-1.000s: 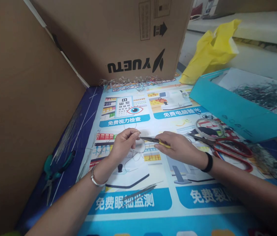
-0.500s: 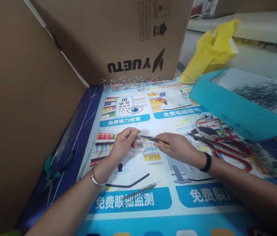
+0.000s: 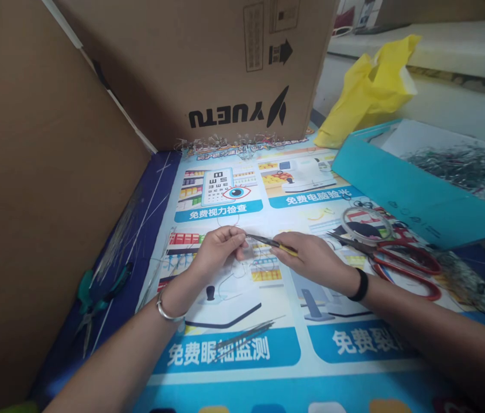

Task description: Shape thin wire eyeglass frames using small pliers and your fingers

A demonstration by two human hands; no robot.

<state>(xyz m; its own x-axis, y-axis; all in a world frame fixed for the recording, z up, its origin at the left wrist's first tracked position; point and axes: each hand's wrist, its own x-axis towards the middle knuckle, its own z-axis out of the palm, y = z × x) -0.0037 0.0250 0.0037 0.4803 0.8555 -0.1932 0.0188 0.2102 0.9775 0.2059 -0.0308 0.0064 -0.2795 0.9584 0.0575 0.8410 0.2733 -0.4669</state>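
My left hand (image 3: 219, 251) is closed in a pinch, thumb against forefinger, on a thin wire whose held end is too small to make out. Faint strands of it curve below the fingertips. In my right hand (image 3: 313, 258) is a pair of slim pliers (image 3: 263, 240) with yellow grips. The pliers' tips point left and meet the left fingertips, where the wire is. A bundle of short dark wires (image 3: 246, 332) lies on the printed sheet (image 3: 225, 376) nearer to me.
Teal-handled pliers (image 3: 92, 298) and loose straight wires (image 3: 117, 235) lie at the left. Red-handled scissors (image 3: 406, 258) and a clear ring-shaped spool (image 3: 367, 223) are right. Beyond stand a blue box (image 3: 401, 183) of wire pieces, a yellow bag (image 3: 367, 92) and cardboard walls (image 3: 173, 63).
The pliers' tips have shifted slightly up and left, closer against the left fingertips. My left hand has turned a little, and the wire loop below it shows less clearly.
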